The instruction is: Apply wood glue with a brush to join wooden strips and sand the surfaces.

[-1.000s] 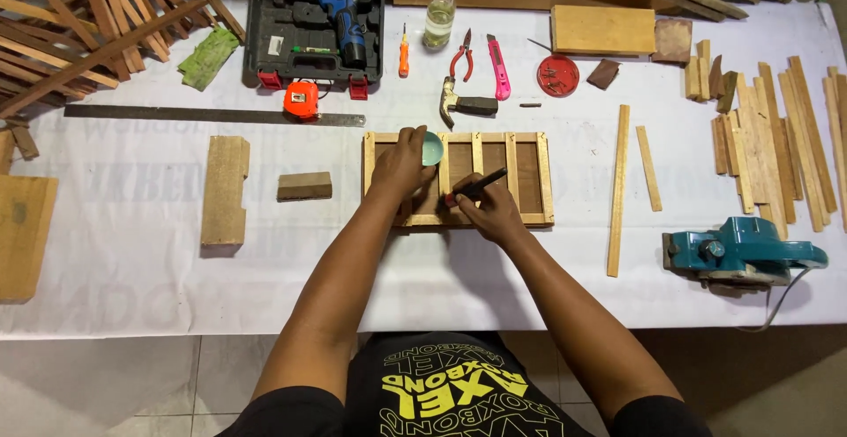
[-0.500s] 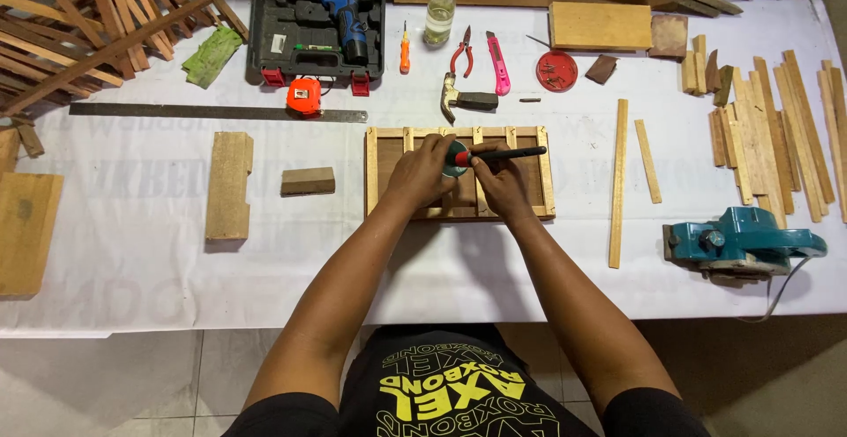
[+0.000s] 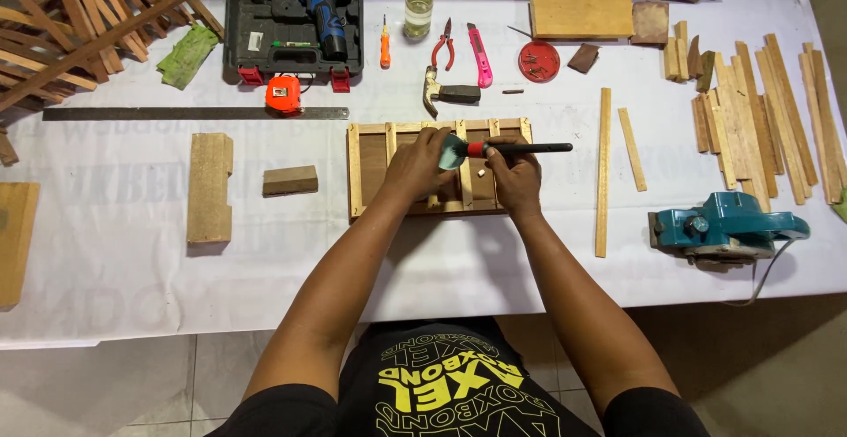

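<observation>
A white cloth covers the surface (image 3: 115, 261), which runs the full width of the view; pale floor tiles show below its near edge. At the middle lies a slatted wooden frame (image 3: 371, 168), flat on the cloth. The left hand (image 3: 415, 165) rests on the frame, fingers curled around a small pale-green object at its upper edge; what that object is cannot be told. The right hand (image 3: 514, 172) is closed on a brush (image 3: 520, 148) with a black handle and red collar, held level over the frame with the handle pointing right.

Behind the frame sit a hammer (image 3: 450, 95), red pliers (image 3: 444, 44), a pink knife (image 3: 480, 53), an orange screwdriver (image 3: 385, 42), a clear bottle (image 3: 419, 0) and a red round lid (image 3: 538, 59) holding small nails. An open black case (image 3: 265, 44) holds a blue drill (image 3: 322, 5); an orange tape measure (image 3: 284, 95) lies just in front of it, and a long steel ruler (image 3: 176, 113) stretches to the left. Two wood blocks (image 3: 210, 186) lie well left of the frame. Loose slats (image 3: 759, 119) are spread at the far right, and a teal planer (image 3: 723, 228) sits near the right front edge. A stack of laths (image 3: 79, 22) fills the far left corner.
</observation>
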